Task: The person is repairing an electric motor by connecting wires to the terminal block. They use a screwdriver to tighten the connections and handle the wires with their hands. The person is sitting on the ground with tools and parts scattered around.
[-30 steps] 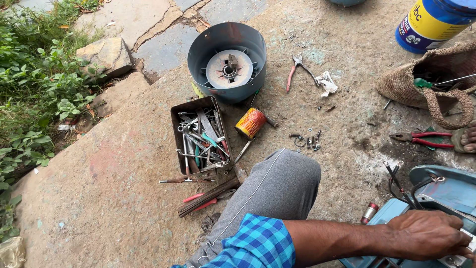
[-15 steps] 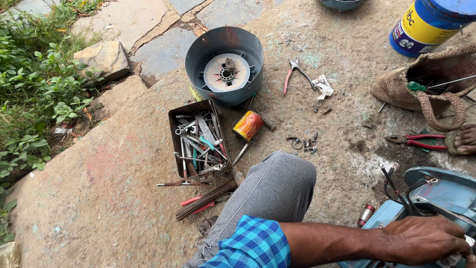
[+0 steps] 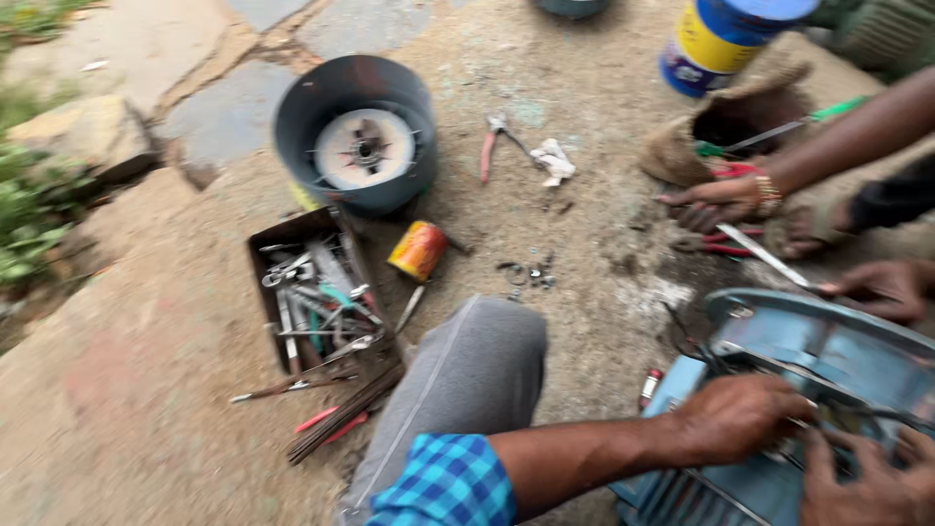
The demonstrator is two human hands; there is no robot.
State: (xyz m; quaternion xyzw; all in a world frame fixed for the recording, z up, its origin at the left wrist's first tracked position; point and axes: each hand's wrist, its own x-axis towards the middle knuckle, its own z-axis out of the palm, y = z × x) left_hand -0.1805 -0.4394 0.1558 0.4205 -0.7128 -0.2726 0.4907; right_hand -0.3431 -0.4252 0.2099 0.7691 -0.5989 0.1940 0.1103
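Two hands work at the bottom right, both on a light-blue motor housing [image 3: 828, 360] that lies on the concrete ground. The left hand [image 3: 735, 417] presses down on the dark wires [image 3: 696, 341] at the housing's open side, fingers curled together over them. The right hand [image 3: 867, 477] sits just beside it at the frame's corner, fingers bent onto the housing; whether this grip is clamped on anything I cannot tell, as the edge cuts it off.

A co-worker's hand [image 3: 721, 203] reaches in from the right above red-handled pliers [image 3: 716, 239], and another hand [image 3: 877, 287] rests at the housing's far rim beside a long metal blade [image 3: 765, 255].

Left of the bent knee [image 3: 477, 360] stand an open box of tools [image 3: 312, 292], a small orange tin [image 3: 419, 250] and a round grey fan shroud [image 3: 355, 131].

Risks, as I judge them: the wires could be pinched or torn under the pressing left hand, and with four hands crowded near the blade, a slip could nick a finger. Small loose parts [image 3: 526, 273] on the ground could easily be scattered.
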